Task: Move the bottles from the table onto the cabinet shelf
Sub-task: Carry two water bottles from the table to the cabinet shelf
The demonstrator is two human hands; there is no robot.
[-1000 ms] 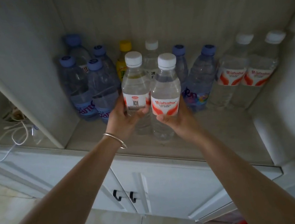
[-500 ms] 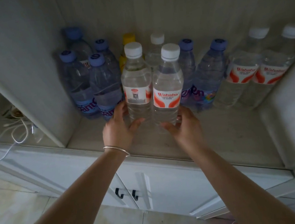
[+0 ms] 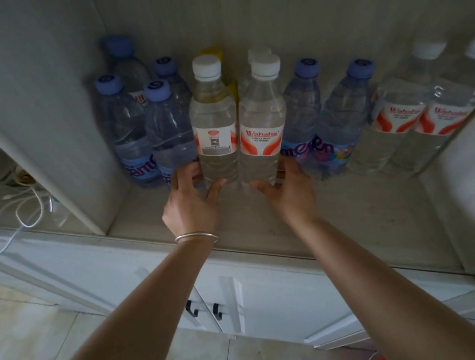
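Two full white-capped bottles [image 3: 237, 125] stand upright mid-shelf [image 3: 342, 220], near its front edge. Left hand [image 3: 191, 200] and right hand [image 3: 290, 192] have fingers loosely spread at the bases. Heavy, slick plastic: grip the ribbed waist.

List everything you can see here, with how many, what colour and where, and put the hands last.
White-capped bottles: five, clear; two front centre, one behind, two far right.
Blue-capped bottles: six, bluish; four left, two right of centre.
Yellow-capped bottle: one, mostly hidden at the back.
Cabinet shelf: one, pale, under the bottles.
Cable: white, left compartment.
Door handles: two, dark, below.
Bracelet: one, silver, left wrist.
Left hand: fingers loosely around the left front bottle's base.
Right hand: the same at the right one.
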